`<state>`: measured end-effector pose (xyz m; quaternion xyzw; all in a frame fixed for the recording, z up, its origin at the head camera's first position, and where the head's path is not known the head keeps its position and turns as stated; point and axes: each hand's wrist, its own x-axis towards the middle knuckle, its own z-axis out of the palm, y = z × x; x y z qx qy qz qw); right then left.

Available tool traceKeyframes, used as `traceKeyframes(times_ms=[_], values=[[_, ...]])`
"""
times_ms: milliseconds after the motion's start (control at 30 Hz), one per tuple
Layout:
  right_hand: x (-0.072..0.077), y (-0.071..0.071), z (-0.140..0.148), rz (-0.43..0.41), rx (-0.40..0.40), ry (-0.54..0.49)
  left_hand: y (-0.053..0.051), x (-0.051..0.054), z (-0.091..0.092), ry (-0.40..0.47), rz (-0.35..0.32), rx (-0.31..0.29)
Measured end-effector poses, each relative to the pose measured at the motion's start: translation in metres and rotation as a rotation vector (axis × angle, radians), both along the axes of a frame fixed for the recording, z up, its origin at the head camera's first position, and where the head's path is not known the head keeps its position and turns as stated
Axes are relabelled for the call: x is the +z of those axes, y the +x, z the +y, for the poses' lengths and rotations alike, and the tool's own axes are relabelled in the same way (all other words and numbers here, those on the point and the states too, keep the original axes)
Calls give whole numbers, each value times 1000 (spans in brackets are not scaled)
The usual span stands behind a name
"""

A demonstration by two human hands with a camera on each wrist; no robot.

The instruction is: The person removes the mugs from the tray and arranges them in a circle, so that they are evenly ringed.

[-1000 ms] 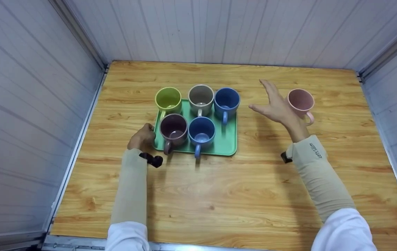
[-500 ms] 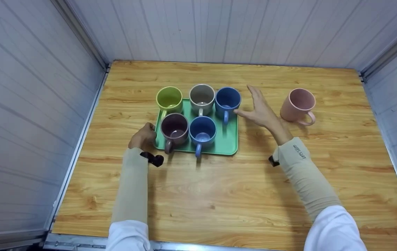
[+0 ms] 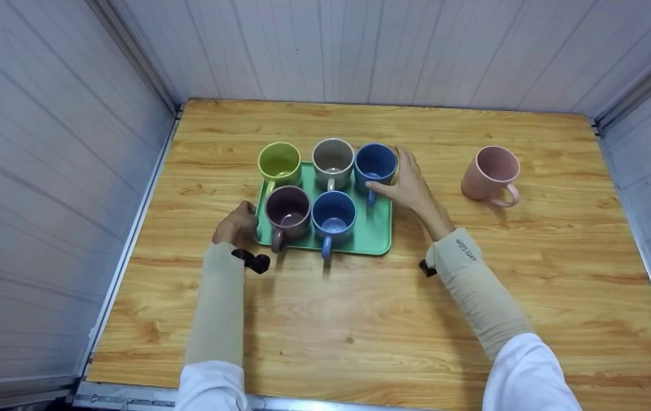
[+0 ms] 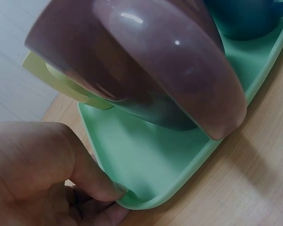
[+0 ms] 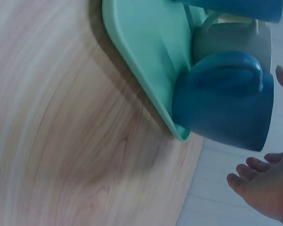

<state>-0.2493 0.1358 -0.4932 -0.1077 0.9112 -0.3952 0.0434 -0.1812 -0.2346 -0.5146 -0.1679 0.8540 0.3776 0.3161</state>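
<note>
Right hand is held wide beside the far blue mug on the green tray (corner pinched by left hand); grasping is judged in hand, narrowing around the mug called for.

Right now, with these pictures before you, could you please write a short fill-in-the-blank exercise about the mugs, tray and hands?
1. The mug standing off the tray is coloured ____.
2. In the tray's back row, the grey mug stands between the yellow-green mug and the ____ mug nearest the right hand.
3. The hand pinching the tray's rim is the person's ____ hand.
Missing words: pink; blue; left.
</note>
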Motion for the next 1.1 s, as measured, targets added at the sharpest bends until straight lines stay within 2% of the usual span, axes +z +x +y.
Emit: traceKeyframes(times_ms=[133, 367, 500, 900, 1100], values=[[-3, -1, -10, 18, -47, -14, 1, 0, -1, 21, 8, 11], [-7, -3, -24, 49, -100, -29, 1, 0, -1, -12, 7, -18], [-7, -2, -30, 69, -156, -24, 1, 0, -1, -5, 2, -19], [-11, 1, -44, 74, -293, -36, 0, 2, -1, -25, -11, -26], [-12, 3, -46, 79, -317, -54, 2, 1, -1, -22, 3, -16]])
